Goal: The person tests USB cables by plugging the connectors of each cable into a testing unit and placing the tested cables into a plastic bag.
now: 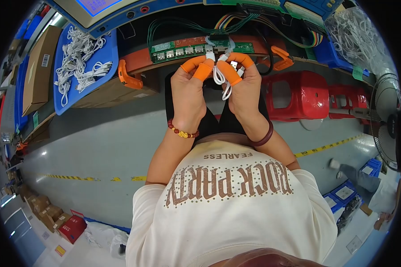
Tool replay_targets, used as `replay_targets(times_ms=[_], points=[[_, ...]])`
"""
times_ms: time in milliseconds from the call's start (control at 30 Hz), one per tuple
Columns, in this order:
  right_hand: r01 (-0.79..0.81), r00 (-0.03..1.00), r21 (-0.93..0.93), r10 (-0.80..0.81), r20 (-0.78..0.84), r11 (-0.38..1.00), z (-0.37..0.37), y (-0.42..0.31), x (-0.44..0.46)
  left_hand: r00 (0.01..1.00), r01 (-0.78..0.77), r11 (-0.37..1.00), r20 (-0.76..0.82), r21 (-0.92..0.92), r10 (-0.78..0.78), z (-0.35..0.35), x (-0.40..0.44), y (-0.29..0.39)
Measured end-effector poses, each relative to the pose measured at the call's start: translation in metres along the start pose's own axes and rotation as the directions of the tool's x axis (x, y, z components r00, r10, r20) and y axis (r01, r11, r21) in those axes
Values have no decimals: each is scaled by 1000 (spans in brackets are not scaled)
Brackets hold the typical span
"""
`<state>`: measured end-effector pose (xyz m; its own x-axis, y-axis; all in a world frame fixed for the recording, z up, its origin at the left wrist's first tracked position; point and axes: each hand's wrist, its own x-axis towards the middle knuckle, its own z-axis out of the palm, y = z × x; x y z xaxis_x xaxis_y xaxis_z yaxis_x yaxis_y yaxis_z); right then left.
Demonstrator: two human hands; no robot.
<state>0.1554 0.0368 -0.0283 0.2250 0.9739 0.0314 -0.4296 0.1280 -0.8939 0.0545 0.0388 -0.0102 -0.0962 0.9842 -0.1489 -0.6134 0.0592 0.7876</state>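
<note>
Both of my hands are at the near edge of the bench, with orange finger cots on thumbs and forefingers. My left hand (188,93) pinches a white plug of a USB cable (219,76) against a green circuit board (174,54) with a row of metal USB sockets. Whether the plug is fully seated I cannot tell. My right hand (246,91) is closed on the looped cable, with another white connector between thumb and forefinger near the board. A metal USB plug (234,65) and a further white end stick out by the right fingers.
A blue tray (112,58) of coiled white cables stands left, beside a cardboard box (42,66). Orange clamps (130,75) grip the bench edge. Wires run to a blue instrument (109,20). Bagged cables (352,33), red stools (300,93) and a fan (386,115) are right.
</note>
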Motion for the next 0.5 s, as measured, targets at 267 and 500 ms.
replay_targets(times_ms=[267,500], points=[[160,983,-89,-167,-80,983,6,7,3,1000,-13,1000,1,19,13,1,-1,1],[202,975,-132,-212,-70,970,2,-1,-1,995,-101,987,-1,122,102,-3,2,-4]])
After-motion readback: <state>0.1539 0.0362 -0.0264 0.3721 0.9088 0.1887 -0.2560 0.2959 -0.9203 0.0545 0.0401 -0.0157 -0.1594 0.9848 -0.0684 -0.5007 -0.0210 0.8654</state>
